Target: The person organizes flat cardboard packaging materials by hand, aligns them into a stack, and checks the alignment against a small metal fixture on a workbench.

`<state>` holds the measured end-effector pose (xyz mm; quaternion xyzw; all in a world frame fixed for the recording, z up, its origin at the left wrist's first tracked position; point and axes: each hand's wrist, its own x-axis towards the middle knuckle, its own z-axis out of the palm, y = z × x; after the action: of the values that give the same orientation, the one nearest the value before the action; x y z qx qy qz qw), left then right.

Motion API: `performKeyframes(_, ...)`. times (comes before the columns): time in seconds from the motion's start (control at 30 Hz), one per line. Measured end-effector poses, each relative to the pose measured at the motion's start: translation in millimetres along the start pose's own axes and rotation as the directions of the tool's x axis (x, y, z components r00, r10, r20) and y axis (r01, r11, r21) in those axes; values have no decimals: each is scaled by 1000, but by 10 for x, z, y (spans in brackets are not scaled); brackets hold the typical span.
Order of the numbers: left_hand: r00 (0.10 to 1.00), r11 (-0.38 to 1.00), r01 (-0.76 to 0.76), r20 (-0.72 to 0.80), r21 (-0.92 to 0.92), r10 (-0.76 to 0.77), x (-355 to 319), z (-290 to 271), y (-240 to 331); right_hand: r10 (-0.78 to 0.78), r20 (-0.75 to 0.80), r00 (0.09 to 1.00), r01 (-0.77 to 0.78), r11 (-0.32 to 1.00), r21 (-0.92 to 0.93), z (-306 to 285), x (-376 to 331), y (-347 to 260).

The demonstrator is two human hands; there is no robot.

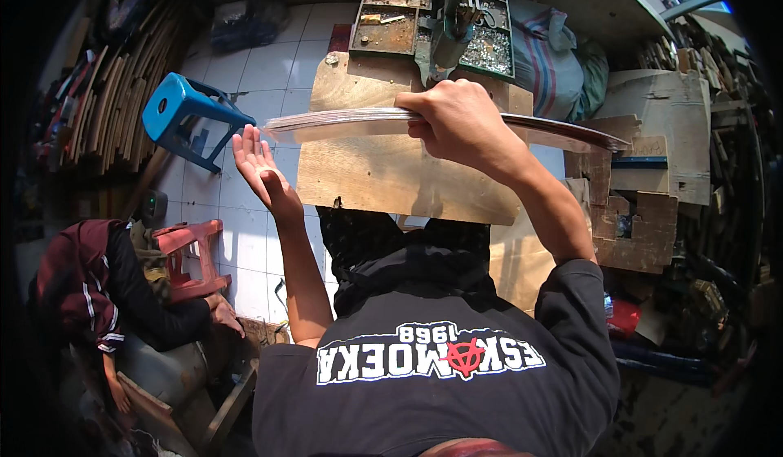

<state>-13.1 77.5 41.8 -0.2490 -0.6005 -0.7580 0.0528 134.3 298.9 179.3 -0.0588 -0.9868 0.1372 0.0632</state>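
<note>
My right hand (457, 119) is clenched around the long thin curved strip (351, 121), held edge-on above the wooden board (383, 172), my left hand (261, 167) spread empty beside its near end, so nothing looks set down or fixed yet.

Just under the fingers (424, 106) of the right hand is a small wooden tabletop (391, 172). Past the fingers, at its far end, a green tray (391, 25) of small metal bits sits on it. The white tiled floor (253, 74) is to the left. A blue stool (183, 114) lies tipped on the floor, and a red stool (192, 253) stands nearer.
</note>
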Motion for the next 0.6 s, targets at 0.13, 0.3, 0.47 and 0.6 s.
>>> performKeyframes(0.13,973,997,55,222,56,-66,131,-150,-94,-40,13,999,40,998,-41,585,196,-12)
performKeyframes(0.3,953,995,49,295,88,-73,125,-322,-553,-36,-28,999,35,999,-41,956,251,-41)
performKeyframes(0.47,978,995,72,190,75,-85,101,-225,-611,-66,-5,998,65,997,-32,1158,254,17)
performKeyframes(0.6,981,989,107,152,99,-121,121,-170,-591,-55,-55,997,53,998,-30,1049,120,51)
